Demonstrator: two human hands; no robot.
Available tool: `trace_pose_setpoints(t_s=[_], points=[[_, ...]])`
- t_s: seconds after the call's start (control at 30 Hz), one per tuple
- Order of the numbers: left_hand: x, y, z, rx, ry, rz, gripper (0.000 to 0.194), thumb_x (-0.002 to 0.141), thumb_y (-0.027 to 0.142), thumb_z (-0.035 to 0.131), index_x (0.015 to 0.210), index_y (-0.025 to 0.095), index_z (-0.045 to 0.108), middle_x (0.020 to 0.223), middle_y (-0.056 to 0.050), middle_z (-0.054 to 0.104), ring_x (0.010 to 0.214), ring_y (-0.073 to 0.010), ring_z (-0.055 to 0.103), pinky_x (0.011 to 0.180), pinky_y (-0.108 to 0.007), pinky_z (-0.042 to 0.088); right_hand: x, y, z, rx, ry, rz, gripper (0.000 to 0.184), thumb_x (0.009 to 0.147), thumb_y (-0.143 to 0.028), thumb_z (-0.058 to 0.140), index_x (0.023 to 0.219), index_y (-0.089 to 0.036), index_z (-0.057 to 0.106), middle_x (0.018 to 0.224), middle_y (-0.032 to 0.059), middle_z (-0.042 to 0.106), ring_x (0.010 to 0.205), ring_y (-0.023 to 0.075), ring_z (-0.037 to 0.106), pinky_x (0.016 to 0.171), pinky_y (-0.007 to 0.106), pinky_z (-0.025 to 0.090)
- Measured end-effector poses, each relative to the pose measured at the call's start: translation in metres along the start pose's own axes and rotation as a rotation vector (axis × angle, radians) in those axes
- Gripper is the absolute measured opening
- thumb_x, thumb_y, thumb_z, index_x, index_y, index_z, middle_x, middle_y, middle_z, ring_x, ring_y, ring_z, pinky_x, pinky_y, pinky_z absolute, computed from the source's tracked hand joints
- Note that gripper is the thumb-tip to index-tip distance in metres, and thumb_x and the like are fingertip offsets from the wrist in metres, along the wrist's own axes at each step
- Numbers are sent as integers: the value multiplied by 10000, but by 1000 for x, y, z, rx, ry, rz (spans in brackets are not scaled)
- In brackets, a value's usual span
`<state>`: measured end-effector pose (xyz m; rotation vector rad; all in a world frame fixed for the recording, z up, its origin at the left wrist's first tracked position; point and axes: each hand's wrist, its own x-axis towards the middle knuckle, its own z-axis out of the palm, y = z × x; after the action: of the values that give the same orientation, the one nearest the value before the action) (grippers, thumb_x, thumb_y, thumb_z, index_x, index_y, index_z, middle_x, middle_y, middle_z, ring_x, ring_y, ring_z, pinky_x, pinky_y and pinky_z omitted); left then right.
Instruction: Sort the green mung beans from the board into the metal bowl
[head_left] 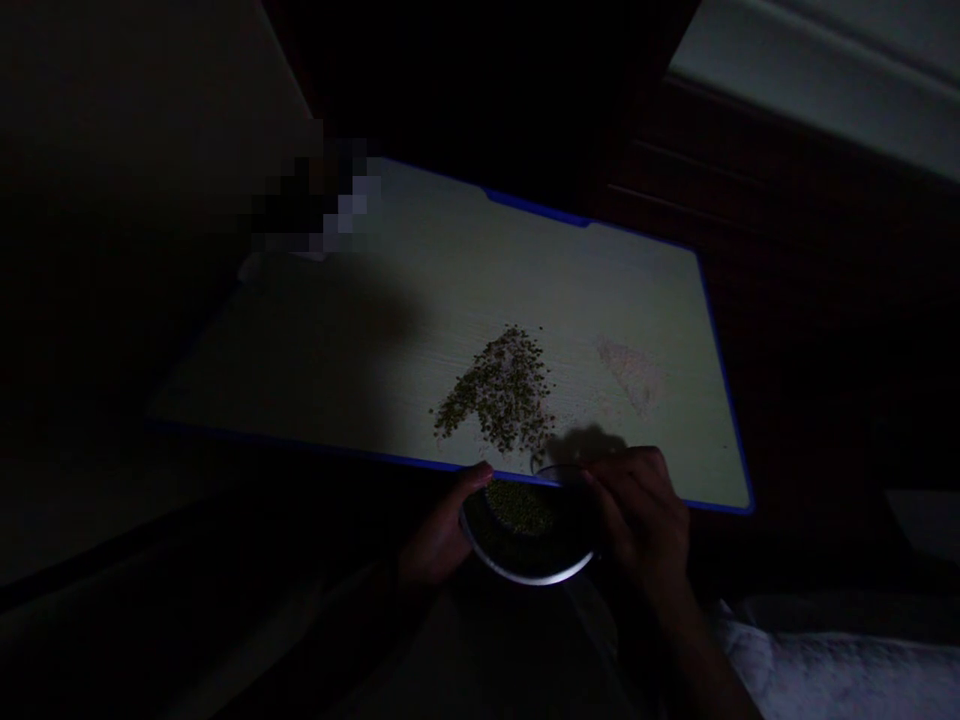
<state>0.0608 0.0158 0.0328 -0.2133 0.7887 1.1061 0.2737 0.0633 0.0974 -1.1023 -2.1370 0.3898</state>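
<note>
Just below the near edge of a pale board (465, 260) with a blue rim is a round metal bowl (540, 577) with small green beans (525, 508) in it. My left hand (446, 530) is closed on the bowl's left side, its thumb up at the board's edge. On the board lies a loose heap of green beans (506, 390), with a few strays around it. My right hand (637, 510) is closed on a thin spoon-like metal piece (559, 470) at the board's edge, close to the heap. Darkness hides most of its shape and the fingertips.
Right of the beans lies a small pinkish, grainy patch (634, 375) on the board. A pixelated area (315, 200) covers something at the far left corner. White quilted fabric (840, 675) shows at lower right. The room is very dark.
</note>
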Motion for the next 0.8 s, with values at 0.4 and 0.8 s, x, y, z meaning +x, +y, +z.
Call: trace_pose_setpoints(t_s=[0.4, 0.8], points=[[-3, 4, 4, -7, 41, -58, 315, 892, 219, 702, 1178, 94, 739, 1089, -119, 835, 1300, -311, 643, 1225, -451, 349, 18, 45, -24, -226, 140, 158, 142, 978, -280, 624, 1041, -251, 748, 925, 53, 726, 898, 238, 643, 757, 388, 501], [0, 5, -4, -9, 103, -110, 449, 872, 238, 737, 1290, 88, 671, 1208, -136, 800, 1297, -313, 644, 1207, -443, 385, 24, 30, 1, -209, 87, 147, 160, 983, -267, 617, 1069, -228, 747, 932, 61, 732, 899, 226, 635, 787, 378, 514]])
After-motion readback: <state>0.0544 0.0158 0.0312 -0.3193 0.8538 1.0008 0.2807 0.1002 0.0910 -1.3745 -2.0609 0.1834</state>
